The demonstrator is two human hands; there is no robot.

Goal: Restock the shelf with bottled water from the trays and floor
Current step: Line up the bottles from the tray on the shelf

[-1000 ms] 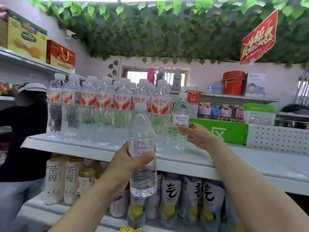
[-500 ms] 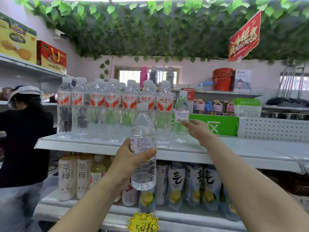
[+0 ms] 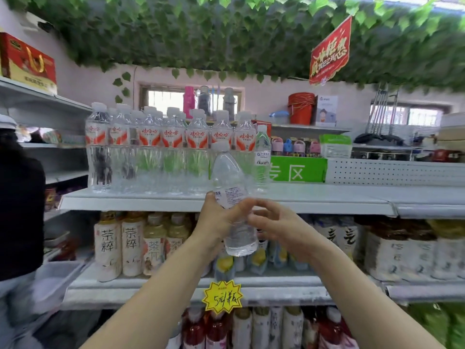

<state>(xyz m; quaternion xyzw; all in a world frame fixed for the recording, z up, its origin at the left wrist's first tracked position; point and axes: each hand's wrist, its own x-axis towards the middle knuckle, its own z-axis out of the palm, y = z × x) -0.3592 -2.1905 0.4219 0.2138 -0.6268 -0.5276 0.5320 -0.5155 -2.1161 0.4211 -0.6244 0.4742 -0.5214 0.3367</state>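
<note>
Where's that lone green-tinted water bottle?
Head view: the green-tinted bottle stands on the white shelf, right of the red-labelled bottles, left of the green sign.

Clear water bottle (image 3: 231,187) w/ white cap, mid frame, top tipped a bit left, gripped by left hand (image 3: 216,222) in front of the white shelf (image 3: 327,197). Red-label bottles (image 3: 161,152) stand in rows on it, center-left. One small green-label bottle (image 3: 262,159) stands at their right end.
</note>
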